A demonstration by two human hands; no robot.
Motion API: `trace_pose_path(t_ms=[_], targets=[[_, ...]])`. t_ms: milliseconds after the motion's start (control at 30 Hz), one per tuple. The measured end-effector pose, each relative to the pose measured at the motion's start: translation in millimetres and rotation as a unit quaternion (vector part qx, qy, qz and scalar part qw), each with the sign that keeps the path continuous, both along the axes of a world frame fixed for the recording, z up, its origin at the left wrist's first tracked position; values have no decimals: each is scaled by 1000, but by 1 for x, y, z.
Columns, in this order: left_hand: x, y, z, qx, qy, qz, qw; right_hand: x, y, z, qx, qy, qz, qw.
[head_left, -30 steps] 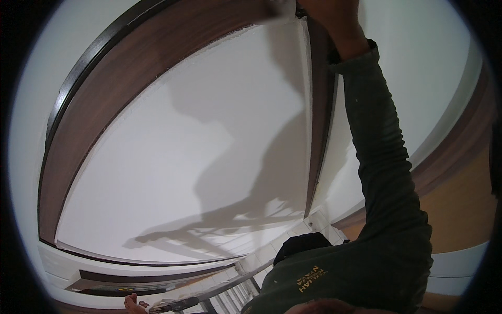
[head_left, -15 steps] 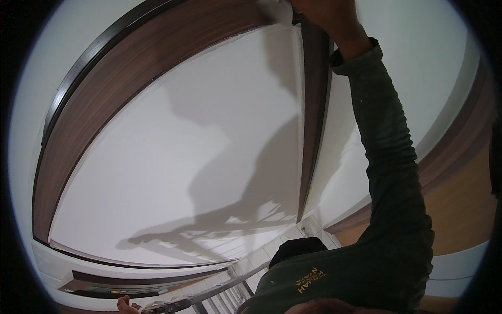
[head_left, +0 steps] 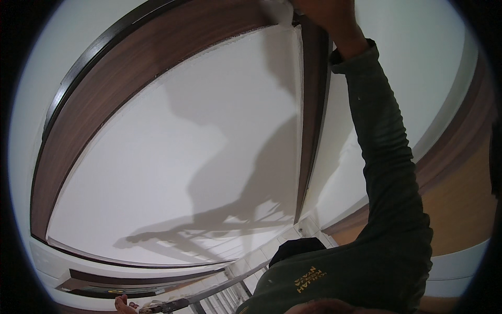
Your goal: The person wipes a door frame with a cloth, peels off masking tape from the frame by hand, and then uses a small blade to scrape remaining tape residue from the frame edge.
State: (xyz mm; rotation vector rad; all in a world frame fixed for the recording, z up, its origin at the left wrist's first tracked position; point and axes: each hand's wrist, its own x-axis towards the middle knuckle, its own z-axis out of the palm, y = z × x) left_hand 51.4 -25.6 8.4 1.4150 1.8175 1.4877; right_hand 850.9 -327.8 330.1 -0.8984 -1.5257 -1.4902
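Note:
My right hand is raised at the upper right, beyond a dark green sleeve, fingers partly cut off by the frame's edge. It grips a pale, flat, blade-like tool at the upper corner of a white panel, where brown wood trim meets a darker vertical strip. The tool is blurred. At the bottom left, my left hand has curled fingers on the rail of a metal ladder. Shadows of my body and the ladder fall across the panel.
A white surface curves along the right, with wood-toned panels beyond it. Tiled floor shows past my torso. A dark recessed strip runs along the lower left, and a black metal edge follows the outer trim.
The view has shifted slightly, so the panel and trim sit a little further left and lower. The tool shows more below my right hand; my left hand stays by the rail.

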Motion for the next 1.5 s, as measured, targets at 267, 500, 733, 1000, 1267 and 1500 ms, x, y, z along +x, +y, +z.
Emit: trace_pose_path(t_ms=[267, 500, 733, 1000, 1267, 1500], targets=[[-8, 0, -2, -1, 6, 4, 1000, -4, -2, -1, -32, 41, 36, 998], [-9, 1, -5, -3, 9, 4, 1000, -5, 2, 3, -32, 1, 46, 998], [-5, 0, -4, 0, 11, 1, 1000, 9, -3, -4, 11, 39, 24, 999], [1, -1, -1, 8, 17, -1, 1000, 3, 5, -1, -12, 1, 51, 999], [-4, -4, -3, 16, 16, 3, 1000, -27, 18, 4, -46, 50, 77, 995], [-12, -4, -10, 16, 21, -1, 1000, -61, 23, 14, -78, 142, 68, 984]])
